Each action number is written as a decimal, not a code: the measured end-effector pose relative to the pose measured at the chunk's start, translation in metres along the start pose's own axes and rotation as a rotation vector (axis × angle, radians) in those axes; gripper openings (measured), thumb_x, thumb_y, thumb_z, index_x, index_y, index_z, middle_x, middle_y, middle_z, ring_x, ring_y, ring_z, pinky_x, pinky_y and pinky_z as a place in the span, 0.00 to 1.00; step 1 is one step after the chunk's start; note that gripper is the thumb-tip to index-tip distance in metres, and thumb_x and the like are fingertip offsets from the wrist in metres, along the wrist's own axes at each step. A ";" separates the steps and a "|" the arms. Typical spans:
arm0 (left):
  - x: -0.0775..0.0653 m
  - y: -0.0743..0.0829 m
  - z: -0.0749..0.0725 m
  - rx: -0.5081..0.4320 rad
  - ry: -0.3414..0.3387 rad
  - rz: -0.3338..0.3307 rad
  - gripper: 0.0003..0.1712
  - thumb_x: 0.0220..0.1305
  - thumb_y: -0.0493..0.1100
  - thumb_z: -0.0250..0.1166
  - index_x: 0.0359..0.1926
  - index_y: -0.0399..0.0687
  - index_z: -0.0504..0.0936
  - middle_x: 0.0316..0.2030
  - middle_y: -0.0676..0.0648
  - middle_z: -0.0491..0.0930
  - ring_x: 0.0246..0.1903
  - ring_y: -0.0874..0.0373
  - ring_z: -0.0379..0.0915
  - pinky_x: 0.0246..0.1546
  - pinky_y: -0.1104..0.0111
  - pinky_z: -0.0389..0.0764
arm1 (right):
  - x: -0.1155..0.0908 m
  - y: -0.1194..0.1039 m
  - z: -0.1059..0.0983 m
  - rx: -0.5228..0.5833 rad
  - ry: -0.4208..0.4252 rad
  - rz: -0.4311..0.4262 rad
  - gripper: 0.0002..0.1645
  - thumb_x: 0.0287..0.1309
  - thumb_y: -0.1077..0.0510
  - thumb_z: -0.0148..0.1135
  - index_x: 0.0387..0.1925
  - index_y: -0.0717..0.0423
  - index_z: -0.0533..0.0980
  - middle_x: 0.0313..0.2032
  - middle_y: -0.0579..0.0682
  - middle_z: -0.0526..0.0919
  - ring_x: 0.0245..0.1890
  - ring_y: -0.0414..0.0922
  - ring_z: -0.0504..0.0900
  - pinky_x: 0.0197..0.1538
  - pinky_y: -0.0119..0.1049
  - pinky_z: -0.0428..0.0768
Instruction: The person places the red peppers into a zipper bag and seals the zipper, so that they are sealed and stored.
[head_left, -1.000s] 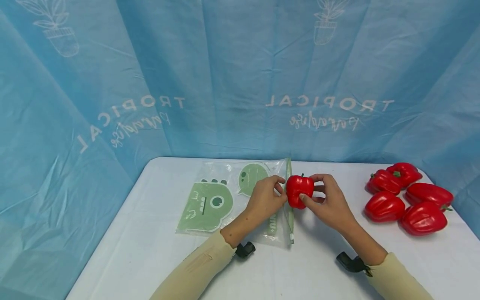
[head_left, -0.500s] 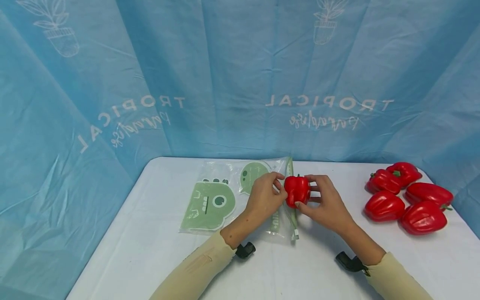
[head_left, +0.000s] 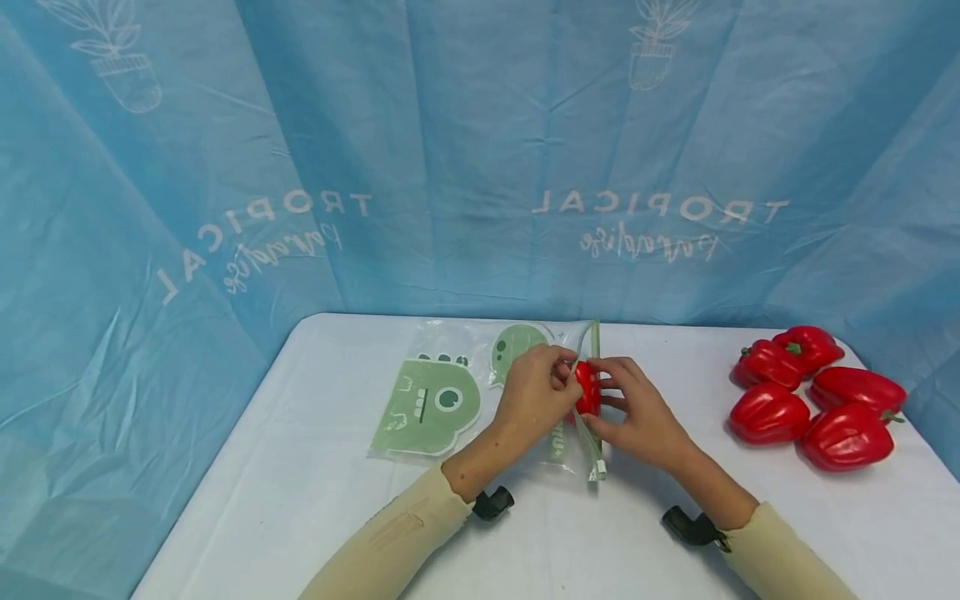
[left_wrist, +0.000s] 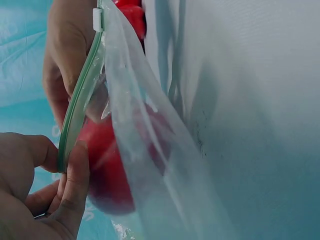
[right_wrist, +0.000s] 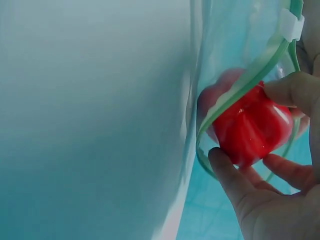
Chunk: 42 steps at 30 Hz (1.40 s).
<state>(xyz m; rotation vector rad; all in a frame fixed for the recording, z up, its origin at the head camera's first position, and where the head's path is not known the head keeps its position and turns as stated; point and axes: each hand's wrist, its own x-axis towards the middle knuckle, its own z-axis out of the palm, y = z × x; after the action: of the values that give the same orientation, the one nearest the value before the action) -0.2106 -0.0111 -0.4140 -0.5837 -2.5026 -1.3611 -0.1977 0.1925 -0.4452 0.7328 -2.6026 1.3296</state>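
Note:
A clear zip bag with green cartoon prints lies on the table, its mouth spread to the right. My left hand pinches the green zip edge between thumb and fingers. Inside the opening sits part of a red bell pepper, gripped by my right hand with thumb and fingertips around it. Clear plastic covers the pepper's inner side in the left wrist view. A white slider sits at one end of the zip.
Several other red bell peppers are grouped at the table's right side. Behind the white table hangs a blue printed curtain. Each wrist carries a black camera mount.
The right hand has moved left with the bell pepper, from in front of the bag's edge into its mouth. The bag has shifted slightly right, and its zip edge now stands apart.

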 end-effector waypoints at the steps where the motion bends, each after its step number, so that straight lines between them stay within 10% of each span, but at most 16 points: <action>1: 0.000 0.000 0.000 0.002 0.004 0.006 0.15 0.63 0.35 0.69 0.51 0.39 0.87 0.34 0.51 0.81 0.28 0.71 0.78 0.32 0.81 0.81 | 0.002 0.001 0.002 0.013 -0.011 -0.005 0.53 0.47 0.66 0.83 0.73 0.53 0.67 0.65 0.52 0.72 0.60 0.54 0.81 0.54 0.52 0.87; 23: 0.006 -0.001 -0.003 0.029 0.041 0.031 0.14 0.61 0.34 0.67 0.49 0.38 0.89 0.34 0.50 0.81 0.30 0.67 0.79 0.32 0.80 0.80 | 0.045 0.017 0.018 0.208 -0.161 -0.041 0.28 0.62 0.75 0.63 0.61 0.59 0.74 0.60 0.56 0.77 0.65 0.57 0.80 0.64 0.48 0.82; 30: 0.006 -0.005 -0.003 0.061 0.038 0.043 0.15 0.61 0.34 0.67 0.49 0.38 0.89 0.33 0.51 0.82 0.32 0.64 0.79 0.33 0.79 0.79 | 0.044 0.018 0.013 0.146 -0.162 -0.116 0.19 0.62 0.73 0.68 0.50 0.53 0.78 0.57 0.50 0.77 0.62 0.50 0.78 0.67 0.48 0.79; 42: 0.005 -0.003 -0.001 0.070 0.025 0.039 0.16 0.60 0.33 0.68 0.49 0.38 0.89 0.31 0.53 0.80 0.28 0.70 0.76 0.33 0.79 0.79 | 0.021 0.011 -0.018 -0.110 -0.070 -0.169 0.32 0.57 0.69 0.76 0.64 0.62 0.77 0.62 0.56 0.79 0.63 0.55 0.80 0.61 0.59 0.82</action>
<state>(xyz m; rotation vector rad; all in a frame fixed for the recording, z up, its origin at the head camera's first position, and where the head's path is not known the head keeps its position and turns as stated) -0.2166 -0.0127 -0.4140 -0.5940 -2.4940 -1.2541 -0.2228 0.2043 -0.4356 0.9722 -2.5744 1.1236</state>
